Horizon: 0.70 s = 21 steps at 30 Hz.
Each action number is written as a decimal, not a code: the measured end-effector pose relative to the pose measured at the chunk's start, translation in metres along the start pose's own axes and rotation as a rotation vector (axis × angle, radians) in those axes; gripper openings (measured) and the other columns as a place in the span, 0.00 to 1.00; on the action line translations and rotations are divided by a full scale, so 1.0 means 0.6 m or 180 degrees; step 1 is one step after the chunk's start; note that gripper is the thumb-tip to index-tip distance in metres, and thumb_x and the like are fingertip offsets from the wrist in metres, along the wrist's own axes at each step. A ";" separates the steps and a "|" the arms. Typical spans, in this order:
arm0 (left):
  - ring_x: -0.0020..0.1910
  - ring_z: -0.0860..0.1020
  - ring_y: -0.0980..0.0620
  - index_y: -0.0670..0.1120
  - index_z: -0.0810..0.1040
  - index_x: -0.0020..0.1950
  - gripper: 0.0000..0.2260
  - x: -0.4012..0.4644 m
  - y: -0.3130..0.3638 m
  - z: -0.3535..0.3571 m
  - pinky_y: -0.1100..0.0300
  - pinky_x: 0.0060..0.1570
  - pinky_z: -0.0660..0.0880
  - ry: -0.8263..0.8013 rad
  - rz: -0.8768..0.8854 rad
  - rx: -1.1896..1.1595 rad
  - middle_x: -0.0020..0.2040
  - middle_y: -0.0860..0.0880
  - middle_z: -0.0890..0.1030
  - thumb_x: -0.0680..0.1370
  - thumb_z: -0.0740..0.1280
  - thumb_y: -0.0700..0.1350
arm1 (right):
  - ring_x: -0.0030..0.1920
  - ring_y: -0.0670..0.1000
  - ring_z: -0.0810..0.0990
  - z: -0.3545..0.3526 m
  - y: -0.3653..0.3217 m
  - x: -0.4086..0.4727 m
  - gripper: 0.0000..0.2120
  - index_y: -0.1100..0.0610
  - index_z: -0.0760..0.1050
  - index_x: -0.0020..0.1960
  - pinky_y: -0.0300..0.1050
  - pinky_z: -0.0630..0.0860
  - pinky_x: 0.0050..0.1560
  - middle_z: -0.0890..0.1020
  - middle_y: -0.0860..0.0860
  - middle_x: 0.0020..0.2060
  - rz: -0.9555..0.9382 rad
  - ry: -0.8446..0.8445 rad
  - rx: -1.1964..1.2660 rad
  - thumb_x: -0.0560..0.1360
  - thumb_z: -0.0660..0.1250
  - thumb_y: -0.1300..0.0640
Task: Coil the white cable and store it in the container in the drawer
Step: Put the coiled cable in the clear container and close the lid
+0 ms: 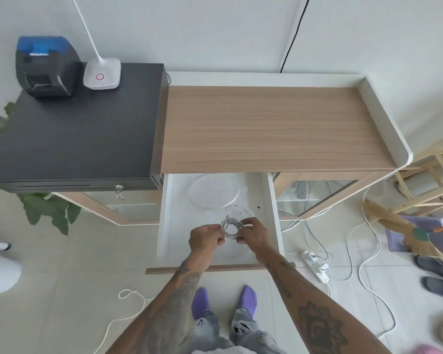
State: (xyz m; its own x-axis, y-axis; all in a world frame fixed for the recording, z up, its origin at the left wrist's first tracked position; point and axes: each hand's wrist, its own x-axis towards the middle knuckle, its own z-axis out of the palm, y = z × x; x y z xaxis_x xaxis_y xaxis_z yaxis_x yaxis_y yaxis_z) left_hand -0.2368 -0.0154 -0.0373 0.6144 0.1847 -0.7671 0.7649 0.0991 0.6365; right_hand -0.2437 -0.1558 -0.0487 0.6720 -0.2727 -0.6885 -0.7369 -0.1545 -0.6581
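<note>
The white cable (231,228) is wound into a small round coil, held over the open white drawer (167,221). My left hand (207,238) pinches the coil's left side and my right hand (252,233) grips its right side. Directly beneath the coil sits a clear round container (241,251), partly hidden by my hands. Its clear round lid (215,191) lies further back in the drawer, under the desk edge.
A wooden desk top (274,129) with a white raised rim sits above the drawer. A black cash box (74,139) with a printer (46,66) and lamp base (102,74) is at left. Loose cables and a power strip (315,264) lie on the floor at right.
</note>
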 end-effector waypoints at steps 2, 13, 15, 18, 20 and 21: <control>0.32 0.80 0.47 0.40 0.84 0.40 0.05 0.012 -0.017 0.011 0.62 0.33 0.83 0.0325 -0.0056 0.0106 0.35 0.42 0.82 0.71 0.73 0.31 | 0.34 0.55 0.82 0.014 0.004 0.017 0.10 0.60 0.77 0.55 0.43 0.80 0.36 0.85 0.59 0.46 0.0122 0.0052 -0.0095 0.76 0.63 0.66; 0.33 0.69 0.46 0.44 0.73 0.29 0.12 0.088 -0.059 0.061 0.59 0.28 0.63 0.0496 0.0232 0.1474 0.29 0.50 0.73 0.72 0.67 0.37 | 0.54 0.60 0.81 0.043 0.020 0.092 0.14 0.58 0.82 0.55 0.50 0.78 0.55 0.85 0.57 0.52 0.0004 -0.0337 -0.1156 0.73 0.62 0.63; 0.36 0.72 0.47 0.43 0.78 0.36 0.06 0.097 -0.059 0.062 0.59 0.30 0.66 0.0396 0.0190 0.1394 0.35 0.48 0.78 0.73 0.69 0.39 | 0.59 0.57 0.80 0.039 0.019 0.100 0.16 0.57 0.81 0.61 0.48 0.77 0.58 0.83 0.55 0.59 0.0057 -0.0427 -0.1126 0.75 0.64 0.61; 0.37 0.70 0.47 0.46 0.72 0.32 0.11 0.101 -0.057 0.056 0.58 0.32 0.65 0.0353 0.0186 0.1253 0.35 0.49 0.75 0.73 0.68 0.38 | 0.64 0.55 0.78 0.026 0.006 0.105 0.21 0.59 0.76 0.68 0.42 0.74 0.61 0.80 0.55 0.65 -0.0015 -0.0391 -0.1335 0.76 0.64 0.62; 0.44 0.76 0.45 0.51 0.77 0.38 0.09 0.092 -0.054 0.046 0.59 0.44 0.72 0.0279 0.0301 0.1246 0.43 0.51 0.80 0.75 0.68 0.38 | 0.57 0.57 0.82 0.017 -0.012 0.102 0.14 0.61 0.80 0.60 0.41 0.74 0.53 0.83 0.58 0.57 -0.0560 0.0144 -0.1251 0.76 0.64 0.63; 0.50 0.80 0.44 0.49 0.80 0.45 0.05 0.085 -0.054 0.039 0.58 0.54 0.76 0.0275 0.0442 0.1270 0.51 0.50 0.82 0.76 0.68 0.39 | 0.52 0.59 0.82 0.013 -0.024 0.100 0.10 0.62 0.80 0.56 0.42 0.72 0.49 0.84 0.59 0.52 -0.0897 0.0481 -0.1140 0.76 0.64 0.63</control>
State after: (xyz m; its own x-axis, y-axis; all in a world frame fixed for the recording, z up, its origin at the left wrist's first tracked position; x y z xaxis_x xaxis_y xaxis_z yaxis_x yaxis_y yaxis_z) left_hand -0.2257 -0.0323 -0.0989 0.7113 0.2524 -0.6560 0.7014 -0.3152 0.6393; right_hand -0.1919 -0.1628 -0.0828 0.8506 -0.3041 -0.4290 -0.5243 -0.5524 -0.6481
